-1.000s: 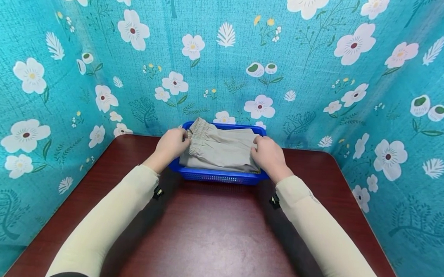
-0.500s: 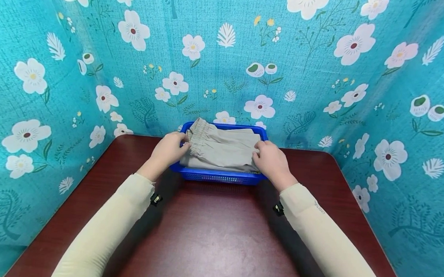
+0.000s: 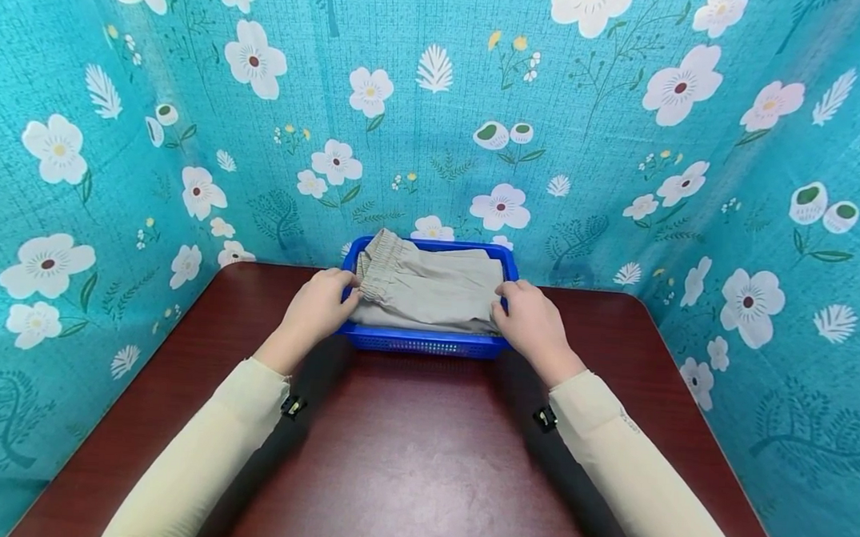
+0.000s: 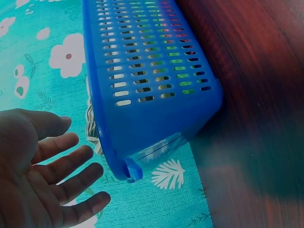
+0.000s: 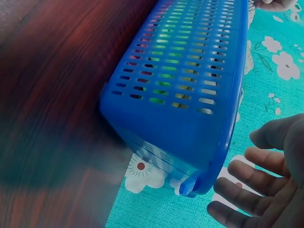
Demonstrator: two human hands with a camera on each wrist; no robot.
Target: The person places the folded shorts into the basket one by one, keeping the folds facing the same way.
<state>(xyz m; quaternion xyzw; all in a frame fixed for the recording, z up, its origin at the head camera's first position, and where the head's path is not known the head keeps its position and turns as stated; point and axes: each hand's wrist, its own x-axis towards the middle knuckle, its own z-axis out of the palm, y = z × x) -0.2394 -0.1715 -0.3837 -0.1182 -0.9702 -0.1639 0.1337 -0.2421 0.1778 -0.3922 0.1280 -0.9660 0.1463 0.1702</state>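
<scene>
A blue plastic basket [image 3: 427, 336] with slotted sides stands at the back of the table. In it lies a folded beige garment [image 3: 443, 289] with a gathered elastic waistband at its left end. My left hand [image 3: 316, 308] is above the basket's left end, my right hand [image 3: 536, 325] above its right end. In the left wrist view the left hand [image 4: 52, 171] has its fingers spread and loosely bent, apart from the basket [image 4: 147, 114]. The right wrist view shows the right hand [image 5: 268, 183] likewise relaxed, beside the basket rim and holding nothing.
Green, red and yellowish things show through the slots, their kind hidden. The basket stands on a dark red-brown table [image 3: 422, 444]. A turquoise flowered cloth [image 3: 435, 140] hangs close behind the basket and along both sides.
Both hands have let go of the garment's ends, drawn slightly back toward the person and moved apart. The garment and basket stay where they were.
</scene>
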